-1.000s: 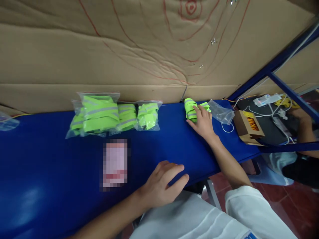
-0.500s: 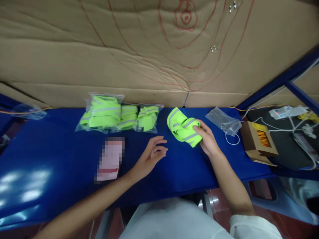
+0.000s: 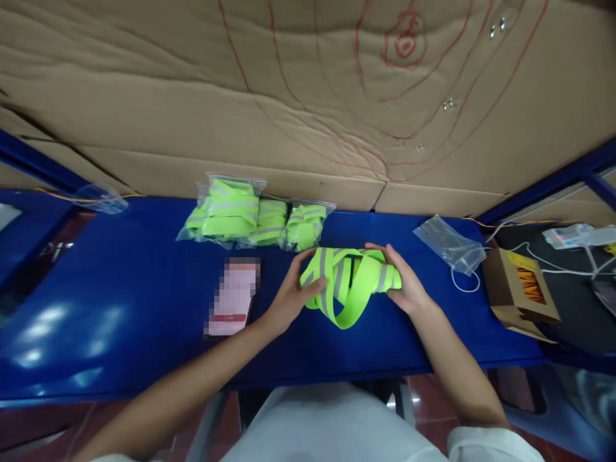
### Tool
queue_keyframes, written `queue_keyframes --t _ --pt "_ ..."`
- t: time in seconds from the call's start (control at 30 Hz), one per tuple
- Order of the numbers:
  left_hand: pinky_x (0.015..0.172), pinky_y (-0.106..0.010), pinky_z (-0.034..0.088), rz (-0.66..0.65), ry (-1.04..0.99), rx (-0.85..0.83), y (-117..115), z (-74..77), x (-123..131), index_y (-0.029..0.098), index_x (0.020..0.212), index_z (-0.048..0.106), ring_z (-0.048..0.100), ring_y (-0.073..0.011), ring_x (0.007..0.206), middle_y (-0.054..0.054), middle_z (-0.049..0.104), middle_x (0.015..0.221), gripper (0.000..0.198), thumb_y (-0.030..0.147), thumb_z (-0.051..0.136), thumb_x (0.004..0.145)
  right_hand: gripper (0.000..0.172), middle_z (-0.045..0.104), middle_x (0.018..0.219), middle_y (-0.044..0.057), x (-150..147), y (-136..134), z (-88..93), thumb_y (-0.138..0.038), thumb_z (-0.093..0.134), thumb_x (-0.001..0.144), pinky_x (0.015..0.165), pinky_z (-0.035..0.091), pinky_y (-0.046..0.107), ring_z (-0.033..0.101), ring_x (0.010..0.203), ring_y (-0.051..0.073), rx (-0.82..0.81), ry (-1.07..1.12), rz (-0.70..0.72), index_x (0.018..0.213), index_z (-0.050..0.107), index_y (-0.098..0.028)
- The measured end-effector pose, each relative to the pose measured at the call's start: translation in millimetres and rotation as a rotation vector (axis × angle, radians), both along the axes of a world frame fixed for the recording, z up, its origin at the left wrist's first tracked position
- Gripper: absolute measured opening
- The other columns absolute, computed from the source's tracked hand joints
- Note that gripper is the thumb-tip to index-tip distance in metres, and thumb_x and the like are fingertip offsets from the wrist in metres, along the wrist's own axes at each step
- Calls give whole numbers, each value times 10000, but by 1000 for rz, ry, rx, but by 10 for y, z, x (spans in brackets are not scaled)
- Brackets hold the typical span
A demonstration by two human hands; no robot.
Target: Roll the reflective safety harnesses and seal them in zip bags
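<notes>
A loosely bundled neon-yellow reflective strap with grey stripes is held between my two hands above the blue table. My left hand grips its left end, thumb across the front and fingers behind. At the other end, my right hand is closed on the strap, its fingertips partly hidden behind the fabric. One loop of the strap hangs down in the middle. Behind it and to the left lie clear zip bags packed with similar neon straps.
A phone with a blurred screen lies left of my left hand. An empty clear bag rests to the right, beside an open cardboard box with orange contents. A cardboard wall stands along the table's back edge.
My left hand has moved right and taken hold of the strap bundle, which only my right hand held before. The bundle is nearer me and more spread, and the view has shifted left.
</notes>
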State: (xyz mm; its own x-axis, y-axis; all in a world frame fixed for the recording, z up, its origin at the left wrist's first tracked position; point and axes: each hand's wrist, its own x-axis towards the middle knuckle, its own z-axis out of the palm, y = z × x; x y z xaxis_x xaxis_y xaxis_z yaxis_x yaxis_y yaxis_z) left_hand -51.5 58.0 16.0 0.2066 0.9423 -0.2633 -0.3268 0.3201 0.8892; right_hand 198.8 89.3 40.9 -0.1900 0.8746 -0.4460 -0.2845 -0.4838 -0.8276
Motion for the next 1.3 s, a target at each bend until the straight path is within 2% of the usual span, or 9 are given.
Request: queue_keyframes --t 0.17,0.37,0.5,0.63,0.73,0.83,0.97,1.13,1.3 --pt "607 -298 570 -155 -142 -130 49 95 -54 190 1382 549 698 -177 635 -39 707 845 554 511 630 939 512 685 1221 31 102 19 14 -521 753 858 718 587 291 665 922 186 288 -199 0 1308 643 -304" --pt "850 -340 611 -161 -324 -36 68 245 -246 382 1580 336 761 -214 1021 -68 695 1312 813 306 711 863 292 656 856 -15 191 140 -81 -329 669 813 547 497 209 584 688 122 216 -300 -43 1094 690 -249" --pt "1079 -477 560 -150 -130 316 151 204 -342 554 1599 84 527 -291 1448 -39 239 1738 989 475 744 867 235 544 598 -45 224 205 -154 -355 628 785 375 362 209 434 441 94 114 -334 -30 959 692 -212" --pt "1258 -573 362 -103 268 741 89 115 -293 583 1580 -124 208 -327 1620 -17 -162 1758 1241 350 838 830 290 542 551 -45 195 173 -175 -453 642 863 308 262 218 377 369 87 67 -367 15 981 737 -205" --pt "1263 -553 350 -241 560 877 -63 76 -189 397 1624 210 308 -335 1574 -120 204 1722 945 319 789 881 310 615 630 -36 143 116 -146 -503 669 895 350 326 218 460 424 96 101 -342 40 1021 748 -231" --pt "1168 -486 467 -364 680 779 -185 34 -86 254 1530 379 537 -298 1394 -153 530 1494 702 394 722 933 336 729 846 -3 108 53 -89 -512 735 871 561 504 236 635 648 131 165 -281 79 1068 758 -241" --pt "1047 -460 526 -345 901 759 -229 -36 -17 220 1440 458 615 -305 1261 -125 610 1377 709 434 800 857 389 758 992 17 118 -14 -45 -548 764 846 757 561 299 704 843 186 216 -223 89 1121 745 -273" --pt "783 -338 482 -253 1098 1131 -227 -42 -44 215 1078 631 629 -204 890 -38 692 1009 175 194 677 911 297 738 977 18 116 -12 -78 -530 684 923 784 569 362 691 856 214 350 -435 -4 1113 725 -306" --pt "785 -370 399 18 1270 1527 -207 36 -112 214 1028 670 543 -209 882 -30 683 906 282 0 600 858 200 676 1190 55 24 -161 33 -423 607 997 978 542 453 665 1082 259 828 -812 -409 1143 697 -322"
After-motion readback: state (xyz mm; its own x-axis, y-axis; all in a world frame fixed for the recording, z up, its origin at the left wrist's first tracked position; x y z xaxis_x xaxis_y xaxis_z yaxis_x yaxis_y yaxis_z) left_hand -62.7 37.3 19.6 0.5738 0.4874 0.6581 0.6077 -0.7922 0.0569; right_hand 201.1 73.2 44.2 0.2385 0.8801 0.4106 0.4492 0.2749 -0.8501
